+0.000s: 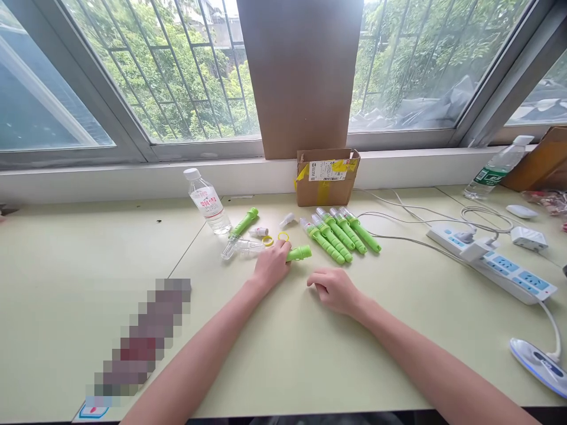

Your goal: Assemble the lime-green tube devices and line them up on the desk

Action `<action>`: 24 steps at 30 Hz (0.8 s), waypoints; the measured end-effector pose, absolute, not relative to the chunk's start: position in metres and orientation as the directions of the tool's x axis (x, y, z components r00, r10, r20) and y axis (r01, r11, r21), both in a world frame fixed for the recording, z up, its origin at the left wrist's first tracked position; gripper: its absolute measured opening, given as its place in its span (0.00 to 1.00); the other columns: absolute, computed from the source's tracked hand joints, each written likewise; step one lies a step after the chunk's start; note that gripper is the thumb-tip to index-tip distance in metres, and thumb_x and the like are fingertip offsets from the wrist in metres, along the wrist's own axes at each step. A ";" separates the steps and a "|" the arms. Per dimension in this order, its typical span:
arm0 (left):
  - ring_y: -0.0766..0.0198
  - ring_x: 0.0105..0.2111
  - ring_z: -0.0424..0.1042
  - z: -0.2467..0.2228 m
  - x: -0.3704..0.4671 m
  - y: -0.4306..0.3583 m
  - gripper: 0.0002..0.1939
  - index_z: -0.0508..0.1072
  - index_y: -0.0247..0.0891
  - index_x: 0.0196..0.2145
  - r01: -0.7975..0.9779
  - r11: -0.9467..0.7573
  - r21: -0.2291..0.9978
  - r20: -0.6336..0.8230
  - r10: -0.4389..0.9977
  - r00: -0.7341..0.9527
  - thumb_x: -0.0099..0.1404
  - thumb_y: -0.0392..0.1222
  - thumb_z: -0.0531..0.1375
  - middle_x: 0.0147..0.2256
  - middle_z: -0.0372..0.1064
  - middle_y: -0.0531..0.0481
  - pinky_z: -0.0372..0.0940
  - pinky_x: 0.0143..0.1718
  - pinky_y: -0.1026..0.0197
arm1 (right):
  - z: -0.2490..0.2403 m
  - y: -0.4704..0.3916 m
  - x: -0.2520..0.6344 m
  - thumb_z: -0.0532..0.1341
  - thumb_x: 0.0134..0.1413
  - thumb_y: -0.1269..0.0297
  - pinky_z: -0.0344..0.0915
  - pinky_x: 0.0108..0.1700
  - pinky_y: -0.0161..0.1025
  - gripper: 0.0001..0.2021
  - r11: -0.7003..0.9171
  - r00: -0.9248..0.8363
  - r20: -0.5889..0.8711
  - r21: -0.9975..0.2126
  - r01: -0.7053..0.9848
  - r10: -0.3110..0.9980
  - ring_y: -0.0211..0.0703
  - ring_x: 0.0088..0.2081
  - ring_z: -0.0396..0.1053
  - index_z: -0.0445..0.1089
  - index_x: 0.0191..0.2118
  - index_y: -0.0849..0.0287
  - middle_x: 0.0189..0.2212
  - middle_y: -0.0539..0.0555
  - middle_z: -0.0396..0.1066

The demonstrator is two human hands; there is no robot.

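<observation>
My left hand is wrapped round a green threaded tube, whose open end points right. Close to its right, my right hand rests over the table with fingers curled; whether anything is inside them is hidden. Beyond my left hand lie two yellow rings, a small clear cap, another clear piece and clear tubes. A second green tube lies behind these. Several green sticks with clear tops lie side by side to the right.
A water bottle stands at the back left, a cardboard box at the back middle. On the right are a power strip, cables, another bottle and a white device. A blurred patch covers the left front.
</observation>
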State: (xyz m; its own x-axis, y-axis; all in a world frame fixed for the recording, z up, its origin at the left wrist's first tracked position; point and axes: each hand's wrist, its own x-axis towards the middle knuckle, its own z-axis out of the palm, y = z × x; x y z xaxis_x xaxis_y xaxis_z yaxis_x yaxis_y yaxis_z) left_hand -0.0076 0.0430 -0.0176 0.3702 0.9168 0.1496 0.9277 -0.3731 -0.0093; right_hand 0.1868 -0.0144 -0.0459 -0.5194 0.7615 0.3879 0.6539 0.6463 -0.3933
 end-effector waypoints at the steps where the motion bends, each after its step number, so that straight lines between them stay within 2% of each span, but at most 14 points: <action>1: 0.56 0.39 0.71 -0.018 -0.008 0.043 0.14 0.67 0.39 0.45 0.928 -0.372 -0.008 0.150 0.917 0.369 0.61 0.34 0.51 0.46 0.67 0.45 0.63 0.32 0.59 | -0.046 -0.014 0.187 0.53 0.42 0.82 0.54 0.28 0.32 0.16 0.644 -0.517 0.387 -0.395 0.655 0.763 0.38 0.27 0.68 0.73 0.31 0.57 0.27 0.49 0.74; 5: 0.55 0.41 0.71 -0.018 -0.008 0.043 0.18 0.64 0.39 0.50 0.936 -0.352 0.012 0.137 0.928 0.347 0.61 0.35 0.51 0.47 0.67 0.43 0.64 0.33 0.58 | -0.045 -0.015 0.186 0.53 0.43 0.82 0.55 0.29 0.32 0.16 0.636 -0.515 0.375 -0.406 0.656 0.771 0.38 0.28 0.68 0.73 0.31 0.57 0.28 0.50 0.74; 9: 0.52 0.43 0.71 -0.016 -0.008 0.044 0.29 0.55 0.38 0.60 0.944 -0.328 0.041 0.139 0.937 0.320 0.60 0.35 0.52 0.53 0.63 0.40 0.65 0.35 0.56 | -0.044 -0.016 0.186 0.53 0.44 0.83 0.56 0.30 0.32 0.17 0.622 -0.507 0.361 -0.420 0.661 0.783 0.38 0.28 0.68 0.73 0.32 0.57 0.28 0.49 0.74; 12: 0.51 0.43 0.71 -0.016 -0.007 0.046 0.32 0.52 0.37 0.62 0.949 -0.312 0.049 0.122 0.945 0.304 0.61 0.36 0.52 0.55 0.60 0.38 0.65 0.36 0.55 | -0.044 -0.016 0.185 0.53 0.44 0.83 0.56 0.30 0.32 0.17 0.616 -0.504 0.355 -0.426 0.663 0.787 0.38 0.28 0.68 0.73 0.32 0.57 0.28 0.50 0.74; 18: 0.52 0.42 0.71 -0.016 -0.005 0.048 0.31 0.54 0.34 0.62 0.953 -0.302 0.018 0.111 0.948 0.298 0.60 0.37 0.51 0.55 0.59 0.37 0.65 0.35 0.56 | -0.043 -0.016 0.185 0.53 0.44 0.83 0.56 0.30 0.32 0.17 0.607 -0.498 0.347 -0.436 0.664 0.795 0.37 0.28 0.68 0.73 0.32 0.57 0.29 0.49 0.74; 21: 0.53 0.39 0.72 -0.017 -0.005 0.046 0.28 0.57 0.35 0.60 0.957 -0.288 -0.006 0.126 0.950 0.287 0.61 0.37 0.51 0.52 0.60 0.37 0.65 0.33 0.56 | -0.043 -0.016 0.185 0.52 0.44 0.83 0.55 0.30 0.32 0.17 0.604 -0.493 0.349 -0.438 0.666 0.797 0.37 0.28 0.68 0.73 0.32 0.57 0.29 0.49 0.74; 24: 0.55 0.36 0.73 -0.016 -0.005 0.043 0.26 0.59 0.37 0.58 0.965 -0.262 -0.009 0.159 0.952 0.261 0.61 0.38 0.51 0.53 0.57 0.37 0.65 0.30 0.57 | -0.044 -0.016 0.185 0.53 0.44 0.83 0.54 0.29 0.32 0.17 0.606 -0.493 0.352 -0.432 0.668 0.796 0.37 0.28 0.67 0.74 0.32 0.57 0.29 0.49 0.74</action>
State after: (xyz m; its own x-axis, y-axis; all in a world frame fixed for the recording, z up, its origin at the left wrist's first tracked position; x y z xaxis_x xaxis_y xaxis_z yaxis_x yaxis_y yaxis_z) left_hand -0.0047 0.0427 -0.0164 0.2605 0.9523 0.1587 0.9649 -0.2624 -0.0091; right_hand 0.1846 -0.0160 -0.0436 -0.4931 0.7955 0.3522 0.6684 0.6055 -0.4319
